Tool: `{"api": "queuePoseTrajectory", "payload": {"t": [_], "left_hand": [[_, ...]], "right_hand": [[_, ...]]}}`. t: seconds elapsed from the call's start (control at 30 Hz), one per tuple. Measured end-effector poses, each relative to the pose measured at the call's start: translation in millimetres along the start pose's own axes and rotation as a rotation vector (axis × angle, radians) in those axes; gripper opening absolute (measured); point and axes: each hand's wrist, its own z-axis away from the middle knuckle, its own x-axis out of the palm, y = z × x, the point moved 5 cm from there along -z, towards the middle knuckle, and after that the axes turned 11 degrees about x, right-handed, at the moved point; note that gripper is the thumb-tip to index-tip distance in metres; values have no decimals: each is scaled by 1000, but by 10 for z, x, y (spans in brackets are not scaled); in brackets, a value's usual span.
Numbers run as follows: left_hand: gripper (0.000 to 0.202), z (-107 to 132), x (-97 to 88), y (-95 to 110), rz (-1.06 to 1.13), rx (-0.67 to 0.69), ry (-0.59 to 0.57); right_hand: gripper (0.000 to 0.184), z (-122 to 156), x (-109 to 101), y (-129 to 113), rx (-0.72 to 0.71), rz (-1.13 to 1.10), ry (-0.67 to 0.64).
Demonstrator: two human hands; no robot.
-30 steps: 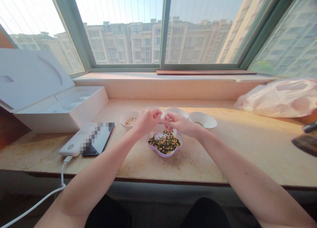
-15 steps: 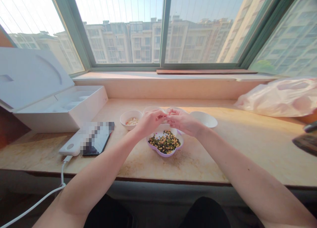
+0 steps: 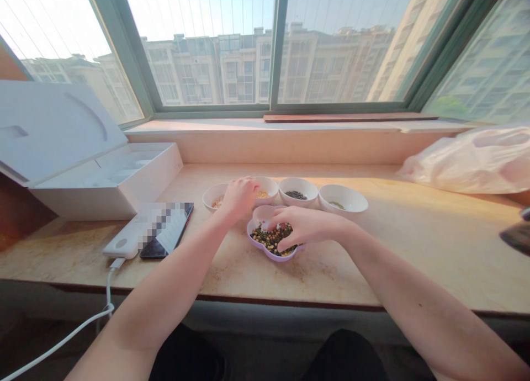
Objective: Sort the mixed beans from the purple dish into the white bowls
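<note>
My right hand (image 3: 304,225) reaches down into a lilac flower-shaped bowl (image 3: 271,254) of mixed dark, green and tan beans, thumb and fingers apart just above or touching them. My left hand (image 3: 242,195) is over the near left rim of a white bowl (image 3: 271,200) of yellow beans. Its fingers are curled together, and what they hold, if anything, is hidden. Left of it, a white bowl (image 3: 208,197) with pale and reddish bits is partly covered by the hand. A white bowl (image 3: 298,185) of black beans and another (image 3: 351,201) with some green beans stand to the right.
An open white box (image 3: 149,176) stands at the left. In front of it lie a white power bank (image 3: 122,243) with a cable (image 3: 110,292) and a phone (image 3: 176,232). A plastic bag (image 3: 476,160) and a dark object (image 3: 517,234) are at the right. A window ledge runs behind.
My hands were together above the lilac bowl and have parted. The left has moved left to the yellow-bean bowl; the right has lowered into the lilac bowl, its fingers opening.
</note>
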Motion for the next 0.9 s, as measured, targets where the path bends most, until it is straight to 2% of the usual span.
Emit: {"api": "queuePoseTrajectory", "payload": {"t": [0.1, 0.2, 0.37, 0.73, 0.9], "left_hand": [[36, -2, 54, 12, 1, 7, -29], [36, -1, 74, 1, 44, -10, -4], [33, 9, 75, -13, 90, -9, 24], [30, 12, 14, 2, 107, -13, 75], [30, 24, 2, 3, 116, -4, 89]], "right_hand": [[11, -21, 37, -24, -4, 25, -59], [6, -46, 50, -9, 46, 12, -83], [18, -68, 51, 28, 69, -43, -50], [23, -66, 54, 43, 33, -117, -27], [20, -56, 25, 67, 80, -143, -16]]}}
